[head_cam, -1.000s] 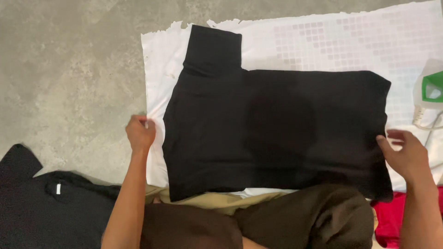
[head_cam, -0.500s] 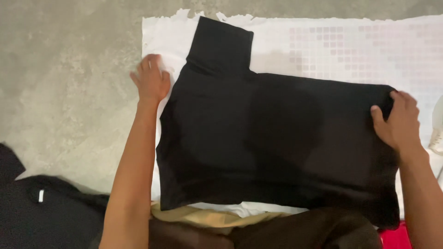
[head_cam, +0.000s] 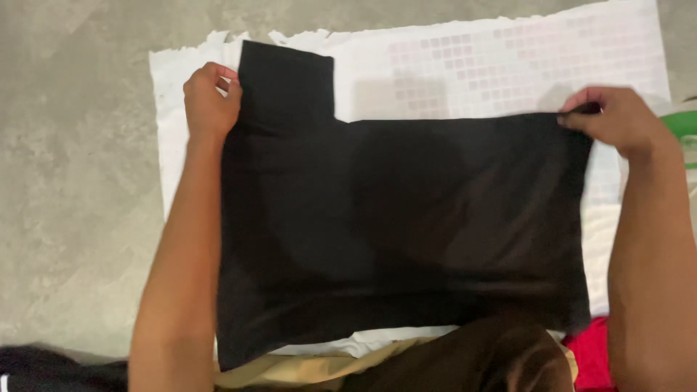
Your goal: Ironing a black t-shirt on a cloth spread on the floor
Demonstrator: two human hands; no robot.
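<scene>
Two hands on the black shirt (head_cam: 406, 225) right now, one at each far corner. My left hand (head_cam: 210, 101) is curled shut around the edge by the sleeve at the top left, and my right hand (head_cam: 617, 120) has its fingers pinched on the far right corner of the cloth. So both are gripping fabric, neither is loose.

What's different from a second ago: both hands have slid up the sides. Back then they sat low, near the edge closest to me; half a second ago they were about halfway up; now they're at the far edge. The shirt looks flatter and more squared-up for it, with the long far edge pulled into a pretty straight line between my hands. My read is that the spreading is more or less done on this side.

The shirt lies flat on the white cloth (head_cam: 465, 65), which is spread over the grey concrete floor (head_cam: 72, 181). Its near edge hangs over toward my lap, where brown trousers (head_cam: 479, 363) show. A bit of red fabric (head_cam: 589, 359) pokes out bottom right, and something green (head_cam: 686, 127) sits just past my right hand, mostly cut off.
</scene>
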